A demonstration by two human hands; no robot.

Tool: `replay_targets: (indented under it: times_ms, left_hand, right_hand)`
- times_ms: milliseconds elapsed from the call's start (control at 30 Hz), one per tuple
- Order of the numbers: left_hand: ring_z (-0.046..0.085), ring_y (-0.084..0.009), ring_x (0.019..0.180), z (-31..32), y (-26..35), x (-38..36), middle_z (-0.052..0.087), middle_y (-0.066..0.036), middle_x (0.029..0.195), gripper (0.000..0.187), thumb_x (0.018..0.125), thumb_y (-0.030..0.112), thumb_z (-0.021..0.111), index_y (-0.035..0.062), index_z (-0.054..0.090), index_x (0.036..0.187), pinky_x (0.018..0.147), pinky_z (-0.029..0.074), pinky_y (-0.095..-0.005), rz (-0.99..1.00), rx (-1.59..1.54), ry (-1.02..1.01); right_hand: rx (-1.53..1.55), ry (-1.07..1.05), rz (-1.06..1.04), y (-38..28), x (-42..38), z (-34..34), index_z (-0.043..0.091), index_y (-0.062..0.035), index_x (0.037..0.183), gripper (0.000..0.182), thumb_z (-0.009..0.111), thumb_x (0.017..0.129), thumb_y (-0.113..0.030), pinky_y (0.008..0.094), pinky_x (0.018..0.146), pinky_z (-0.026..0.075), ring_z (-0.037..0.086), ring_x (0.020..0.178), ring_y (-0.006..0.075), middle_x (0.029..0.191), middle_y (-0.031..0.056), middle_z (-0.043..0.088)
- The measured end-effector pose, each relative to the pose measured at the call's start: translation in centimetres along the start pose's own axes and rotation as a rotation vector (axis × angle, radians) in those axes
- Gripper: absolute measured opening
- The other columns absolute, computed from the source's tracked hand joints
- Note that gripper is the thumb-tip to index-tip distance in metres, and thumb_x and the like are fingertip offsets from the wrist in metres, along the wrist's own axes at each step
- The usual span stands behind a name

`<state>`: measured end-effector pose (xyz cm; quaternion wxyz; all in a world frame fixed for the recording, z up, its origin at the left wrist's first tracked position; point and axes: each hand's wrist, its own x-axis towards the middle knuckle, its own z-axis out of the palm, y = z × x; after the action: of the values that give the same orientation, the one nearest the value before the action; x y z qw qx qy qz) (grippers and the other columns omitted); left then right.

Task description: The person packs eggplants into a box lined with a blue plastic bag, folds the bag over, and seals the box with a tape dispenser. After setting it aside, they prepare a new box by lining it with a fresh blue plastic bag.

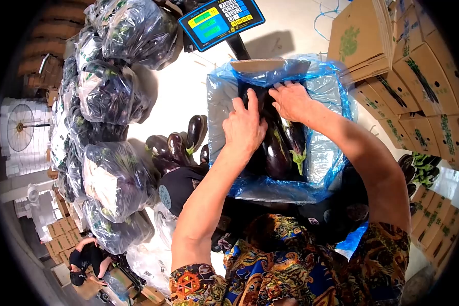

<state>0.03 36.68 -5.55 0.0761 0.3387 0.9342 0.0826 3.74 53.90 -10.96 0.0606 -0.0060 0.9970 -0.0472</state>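
A cardboard box (pixel 275 193) lined with blue plastic film (pixel 327 94) stands open in front of me, with several dark eggplants (pixel 278 152) lying inside. My left hand (pixel 244 126) is over the left side of the box, fingers spread and resting on an eggplant. Near the back of the box, my right hand (pixel 291 101) touches the eggplants with its fingers apart and bent. Neither hand is wrapped round anything. A green stem (pixel 299 159) shows at the near end of one eggplant. Left of the box lie more loose eggplants (pixel 176 148).
Clear bags of eggplants (pixel 118 166) are piled along the left. A scale display (pixel 222 21) stands behind the box. Flat cardboard (pixel 359 41) and stacked cartons (pixel 428 76) are at the right. Another person (pixel 89 260) crouches at the lower left.
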Motion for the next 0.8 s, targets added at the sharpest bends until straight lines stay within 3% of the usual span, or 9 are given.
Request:
replay_targets:
  times_ms: [100,200,233,333,433,533,600,667,800]
  left_hand:
    - [0.063,-0.0445,0.079,-0.2,0.0,-0.1,0.049,-0.022,0.108,0.078,0.076,0.032,0.072,0.0142,0.034,0.142,0.066,0.052,-0.0530,-0.030,-0.027,-0.002]
    - [0.062,-0.0454,0.078,-0.2,-0.4,0.0,0.050,-0.022,0.106,0.075,0.075,0.032,0.070,0.0171,0.038,0.141,0.067,0.051,-0.0531,-0.062,-0.051,0.034]
    - [0.062,-0.0452,0.078,-0.2,-0.5,-0.2,0.050,-0.022,0.106,0.075,0.074,0.031,0.070,0.0181,0.038,0.141,0.067,0.051,-0.0529,-0.071,-0.053,0.054]
    - [0.062,-0.0448,0.079,-0.2,-0.6,-0.4,0.050,-0.021,0.107,0.075,0.075,0.031,0.070,0.0179,0.037,0.141,0.067,0.051,-0.0523,-0.072,-0.062,0.057]
    - [0.063,-0.0438,0.080,-0.2,0.5,-0.1,0.049,-0.020,0.106,0.076,0.075,0.030,0.071,0.0169,0.037,0.142,0.066,0.051,-0.0521,-0.063,-0.050,0.062]
    - [0.063,-0.0430,0.080,0.5,0.6,-0.5,0.048,-0.020,0.104,0.077,0.076,0.030,0.073,0.0153,0.036,0.142,0.065,0.051,-0.0519,-0.029,-0.007,0.077]
    - [0.063,-0.0421,0.079,0.6,0.4,-0.7,0.048,-0.019,0.102,0.078,0.076,0.030,0.075,0.0136,0.036,0.142,0.064,0.052,-0.0518,0.002,0.003,0.105]
    - [0.063,-0.0423,0.079,0.6,0.2,-0.8,0.049,-0.020,0.103,0.078,0.076,0.030,0.074,0.0128,0.036,0.141,0.063,0.052,-0.0517,0.003,-0.011,0.091]
    - [0.063,-0.0437,0.081,0.0,0.3,-0.4,0.050,-0.021,0.104,0.072,0.077,0.030,0.072,0.0101,0.040,0.139,0.063,0.052,-0.0523,-0.026,-0.054,0.064]
  right_hand:
    - [0.021,0.098,-0.033,0.8,-0.6,1.6,0.056,-0.0104,0.113,0.027,0.053,0.090,-0.025,0.0485,0.088,0.047,0.055,0.114,0.0353,0.117,0.0117,0.061]
    - [0.407,-0.213,0.081,0.1,-0.9,-2.2,0.055,-0.0093,0.114,0.027,0.052,0.089,-0.020,0.0481,0.083,0.051,0.062,0.103,0.0363,0.109,0.0145,0.065]
    - [0.304,-0.202,-0.021,0.2,-0.7,-2.2,0.054,-0.0084,0.115,0.028,0.052,0.088,-0.016,0.0461,0.077,0.054,0.065,0.090,0.0372,0.102,0.0148,0.067]
    - [0.239,-0.177,-0.068,0.5,-0.6,-2.1,0.055,-0.0080,0.114,0.028,0.054,0.086,-0.014,0.0446,0.076,0.054,0.066,0.091,0.0351,0.099,0.0159,0.067]
    - [0.037,0.008,-0.137,0.9,-0.5,-0.3,0.060,-0.0073,0.108,0.025,0.057,0.084,-0.014,0.0434,0.077,0.054,0.067,0.092,0.0324,0.100,0.0168,0.065]
    - [0.019,-0.060,-0.151,0.7,-0.5,-0.1,0.064,-0.0081,0.105,0.024,0.060,0.082,-0.016,0.0416,0.081,0.053,0.064,0.101,0.0285,0.104,0.0142,0.064]
    - [-0.284,0.190,-0.281,-0.4,-1.4,0.6,0.072,-0.0108,0.088,0.017,0.062,0.077,-0.020,0.0365,0.091,0.042,0.053,0.110,0.0242,0.103,0.0060,0.064]
    - [-0.288,0.083,-0.351,-1.7,-1.8,0.3,0.072,-0.0116,0.078,0.013,0.061,0.077,-0.020,0.0347,0.086,0.039,0.051,0.106,0.0229,0.098,0.0044,0.063]
    - [-0.014,-0.073,-0.187,-2.6,-3.0,-0.4,0.067,-0.0049,0.097,0.027,0.057,0.079,-0.021,0.0447,0.087,0.037,0.048,0.113,0.0245,0.100,0.0087,0.061]
